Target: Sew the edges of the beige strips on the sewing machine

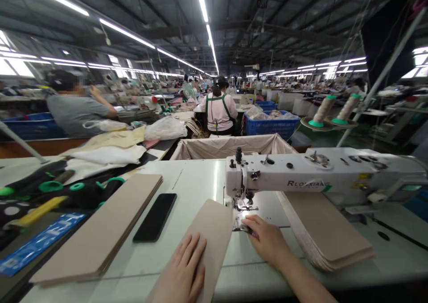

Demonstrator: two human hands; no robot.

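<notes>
My left hand [187,265] lies flat with its fingers stretched on a beige fabric panel [216,231]. The panel has a rounded far end and reaches up beside the needle area of a white sewing machine [277,176]. Close to the presser foot [246,205], my right hand [269,240] rests at the metal needle plate, its fingers closed together. A small dark pinkish bit shows under those fingers, too small to name. To the left lies a stack of beige panels [100,231]; another stack of rounded panels [329,231] sits under the machine arm at right.
A black phone [155,217] lies between the left stack and the panel. Thread spools [76,187] and a blue packet [40,245] crowd the left side. Behind the table is a cloth-lined bin [217,147]. Co-workers [220,109] sit farther off, near a blue crate [271,124].
</notes>
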